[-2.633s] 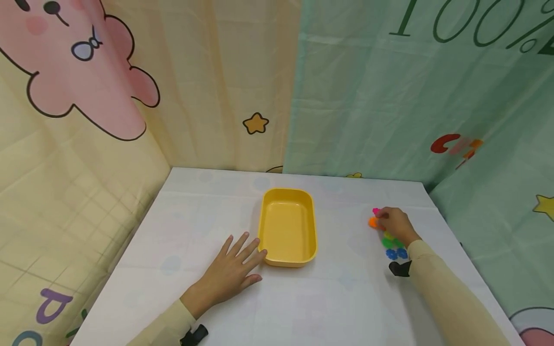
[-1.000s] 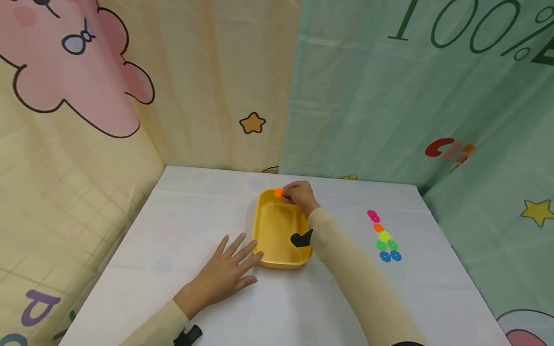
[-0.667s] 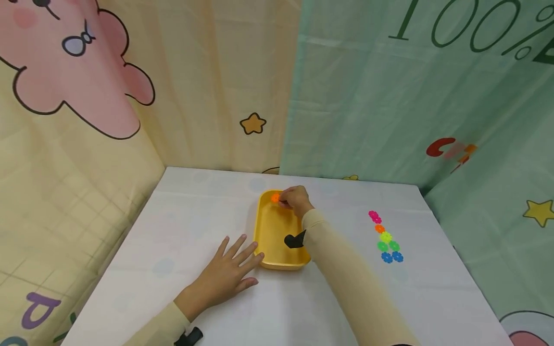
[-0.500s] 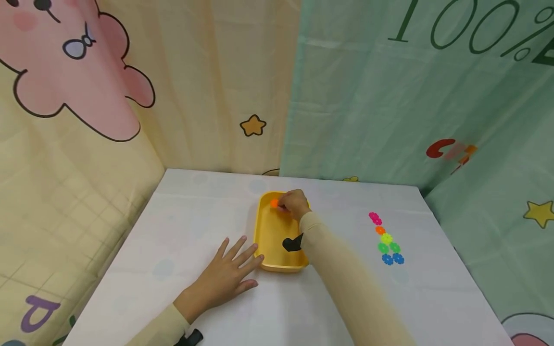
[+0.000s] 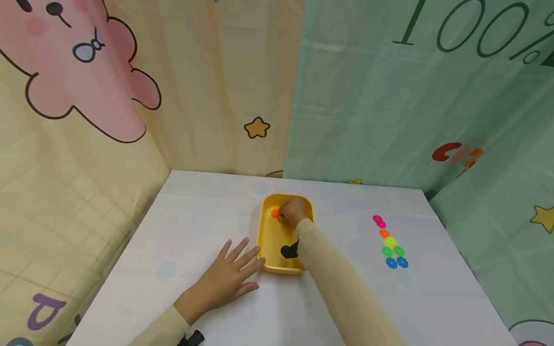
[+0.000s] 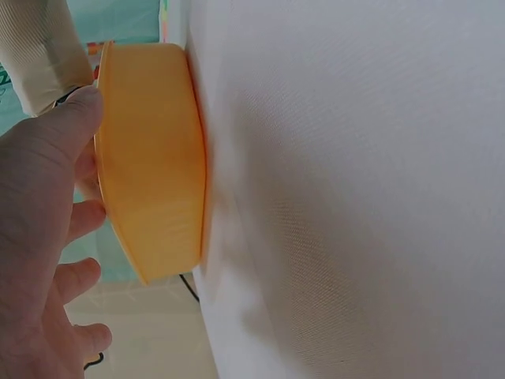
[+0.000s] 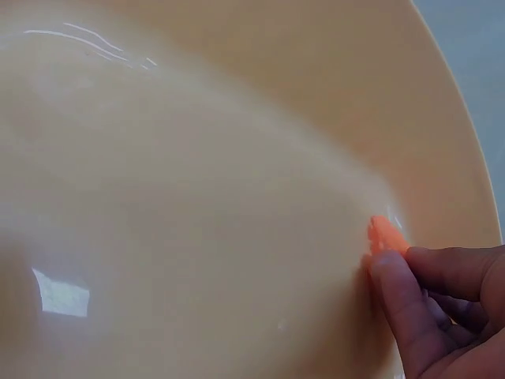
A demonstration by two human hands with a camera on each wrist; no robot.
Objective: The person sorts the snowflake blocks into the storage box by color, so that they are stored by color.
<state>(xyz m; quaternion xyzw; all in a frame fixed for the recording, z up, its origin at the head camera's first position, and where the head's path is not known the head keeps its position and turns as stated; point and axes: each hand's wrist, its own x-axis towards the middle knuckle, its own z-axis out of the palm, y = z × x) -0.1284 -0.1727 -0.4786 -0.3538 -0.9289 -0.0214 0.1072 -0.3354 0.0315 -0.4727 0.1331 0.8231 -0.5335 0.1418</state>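
Observation:
A yellow plastic tray [image 5: 269, 242] stands on the white table. Between thumb and fingertips, my right hand [image 5: 292, 210] pinches an orange flower-shaped piece [image 5: 274, 213], low inside the tray toward its far end. The right wrist view shows the orange piece [image 7: 387, 235] close over the tray floor, partly covered by the fingertips. Spread flat, my left hand [image 5: 220, 281] has its fingertips right at the tray's near left edge. In the left wrist view, the thumb and fingers of that hand [image 6: 35, 205] lie along the rim of the tray [image 6: 154, 158].
To the right of the tray, several small flower pieces lie in a slanting group: pink [image 5: 379, 221], orange [image 5: 384, 233], yellow [image 5: 391, 241], green [image 5: 387, 251] and blue [image 5: 391, 263]. Printed curtains [image 5: 207, 96] hang behind the table and at its sides.
From the flower pieces on the right, my right hand has moved left to the tray with an orange piece, then down inside it. The left hand has stayed at the tray's edge.

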